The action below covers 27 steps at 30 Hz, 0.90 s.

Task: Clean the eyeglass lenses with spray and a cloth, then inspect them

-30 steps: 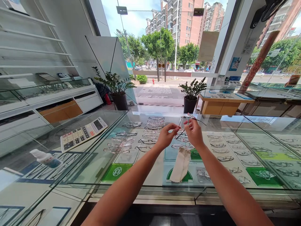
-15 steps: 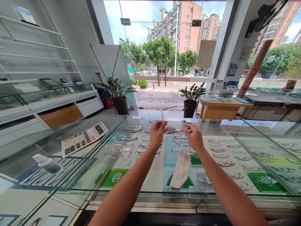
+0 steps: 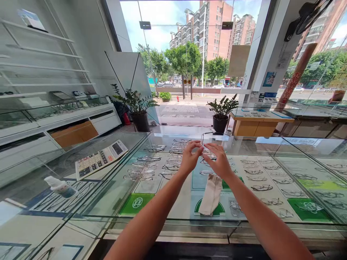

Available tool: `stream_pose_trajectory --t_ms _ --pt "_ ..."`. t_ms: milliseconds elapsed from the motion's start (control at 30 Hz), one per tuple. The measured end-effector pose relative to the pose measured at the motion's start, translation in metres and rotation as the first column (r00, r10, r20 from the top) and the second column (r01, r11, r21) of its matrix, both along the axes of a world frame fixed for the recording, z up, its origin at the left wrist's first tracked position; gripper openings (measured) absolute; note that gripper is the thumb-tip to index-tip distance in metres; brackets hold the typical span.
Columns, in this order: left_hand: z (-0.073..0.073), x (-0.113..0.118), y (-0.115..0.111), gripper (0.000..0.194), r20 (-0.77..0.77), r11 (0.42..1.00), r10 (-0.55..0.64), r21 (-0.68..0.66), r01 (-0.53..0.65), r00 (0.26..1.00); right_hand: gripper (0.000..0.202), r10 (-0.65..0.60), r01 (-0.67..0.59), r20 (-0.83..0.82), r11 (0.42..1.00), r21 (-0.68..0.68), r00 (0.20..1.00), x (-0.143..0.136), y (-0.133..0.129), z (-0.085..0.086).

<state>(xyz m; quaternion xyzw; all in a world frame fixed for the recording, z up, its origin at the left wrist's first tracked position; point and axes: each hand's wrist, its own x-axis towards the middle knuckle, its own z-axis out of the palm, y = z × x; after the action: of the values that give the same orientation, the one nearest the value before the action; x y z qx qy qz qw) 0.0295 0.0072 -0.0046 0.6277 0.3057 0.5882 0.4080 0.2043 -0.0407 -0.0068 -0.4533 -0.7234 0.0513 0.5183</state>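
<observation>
A thin dark-framed pair of eyeglasses (image 3: 202,138) is held up over the glass counter, one temple standing up and bending away at the top. My left hand (image 3: 191,157) pinches it between thumb and fingers. From the other side my right hand (image 3: 219,160) meets the frame, its thumb low and its fingers higher up; the fingers hide most of the lenses. Below the hands a beige cloth pouch (image 3: 210,195) lies on the glass countertop (image 3: 177,202). Rows of eyeglasses (image 3: 148,159) show under the glass around it.
On the left of the counter are a large calculator (image 3: 101,159) and a white spray bottle (image 3: 61,187). More display glasses (image 3: 261,187) lie under the glass on the right. Potted plants (image 3: 221,122) stand beyond the counter, before the glass doors.
My left hand has moved right with the eyeglasses and turned them. My right hand has come in from apart to meet the frame. The view has shifted slightly.
</observation>
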Motion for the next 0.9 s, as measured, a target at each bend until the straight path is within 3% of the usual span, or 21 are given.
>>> stream_pose_trajectory --t_ms 167,300,433,533,600,633,667,733,800,833,867,900 --pt "0.004 0.004 -0.009 0.045 0.035 0.992 -0.117 -0.040 0.119 0.992 0.037 0.193 -0.204 -0.151 0.977 -0.061 0.970 0.001 0.003 0.000" --pt "0.008 0.003 -0.017 0.045 0.030 0.982 -0.154 -0.104 0.156 0.988 0.030 0.223 -0.240 -0.173 0.967 -0.081 0.959 0.001 0.002 0.000" --pt "0.012 -0.009 -0.048 0.031 -0.224 0.997 0.058 0.059 -0.046 0.973 0.026 0.218 -0.234 -0.164 0.968 -0.085 0.962 0.000 -0.004 0.000" --pt "0.017 -0.042 -0.084 0.032 -0.313 0.941 0.302 0.247 -0.230 0.901 0.026 0.193 -0.203 -0.140 0.977 -0.067 0.971 0.003 -0.007 0.003" --pt "0.019 -0.081 -0.106 0.030 -0.275 0.847 0.500 0.354 -0.397 0.821 0.025 0.146 -0.152 -0.139 0.988 -0.035 0.980 0.008 -0.005 0.004" --pt "0.019 -0.106 -0.114 0.027 -0.232 0.765 0.617 0.400 -0.505 0.752 0.025 0.120 -0.124 -0.147 0.992 -0.015 0.982 0.010 -0.004 0.005" --pt "0.017 -0.134 -0.121 0.024 -0.181 0.649 0.740 0.442 -0.619 0.648 0.024 0.103 -0.103 -0.151 0.995 0.004 0.983 0.011 -0.003 0.005" --pt "0.012 -0.193 -0.128 0.031 -0.065 0.339 0.935 0.460 -0.821 0.350 0.024 0.089 -0.084 -0.143 0.996 0.038 0.986 0.014 0.000 0.004" --pt "0.003 -0.251 -0.126 0.051 -0.066 0.100 0.995 0.412 -0.906 0.080 0.025 0.085 -0.078 -0.117 0.995 0.064 0.989 0.014 0.002 0.003" --pt "-0.002 -0.276 -0.123 0.059 -0.099 0.032 0.995 0.382 -0.924 -0.007 0.026 0.079 -0.071 -0.108 0.995 0.075 0.991 0.015 0.002 0.002" --pt "-0.007 -0.299 -0.119 0.065 -0.157 0.008 0.986 0.354 -0.935 -0.051 0.027 0.073 -0.064 -0.104 0.994 0.083 0.992 0.015 0.002 0.002" --pt "-0.013 -0.318 -0.115 0.069 -0.237 0.037 0.970 0.322 -0.946 -0.043 0.027 0.066 -0.057 -0.105 0.994 0.090 0.992 0.015 0.002 0.001"
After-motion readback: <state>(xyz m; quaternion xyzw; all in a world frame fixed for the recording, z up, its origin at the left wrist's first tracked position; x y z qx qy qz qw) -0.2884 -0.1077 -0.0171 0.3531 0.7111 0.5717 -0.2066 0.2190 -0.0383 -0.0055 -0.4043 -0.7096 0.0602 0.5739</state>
